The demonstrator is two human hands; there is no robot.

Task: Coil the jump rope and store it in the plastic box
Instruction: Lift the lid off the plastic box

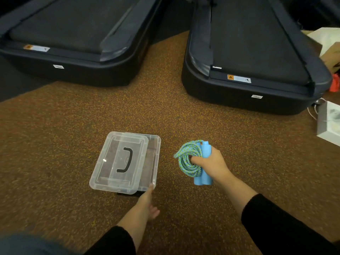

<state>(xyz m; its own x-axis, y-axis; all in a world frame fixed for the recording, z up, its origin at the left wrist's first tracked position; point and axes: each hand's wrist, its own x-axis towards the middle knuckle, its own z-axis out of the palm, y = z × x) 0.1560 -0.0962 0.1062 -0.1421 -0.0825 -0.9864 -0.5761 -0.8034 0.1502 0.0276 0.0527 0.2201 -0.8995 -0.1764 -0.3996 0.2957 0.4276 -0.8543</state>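
A clear plastic box (153, 159) stands on the speckled brown floor. Its clear lid (110, 162), with a black handle, lies skewed over the box and leaves a strip along the right side uncovered. My left hand (147, 201) reaches out flat, and its fingertips touch the box's near right corner. To the right of the box, my right hand (211, 162) grips the coiled blue-green jump rope (189, 162) together with its two light blue handles, held a little above the floor.
Two black treadmill ends (257, 85) sit at the back left and back right, with floor between them. White and brown boxes (327, 124) and a cable lie at the right edge. Something dark and blurred fills the lower left corner.
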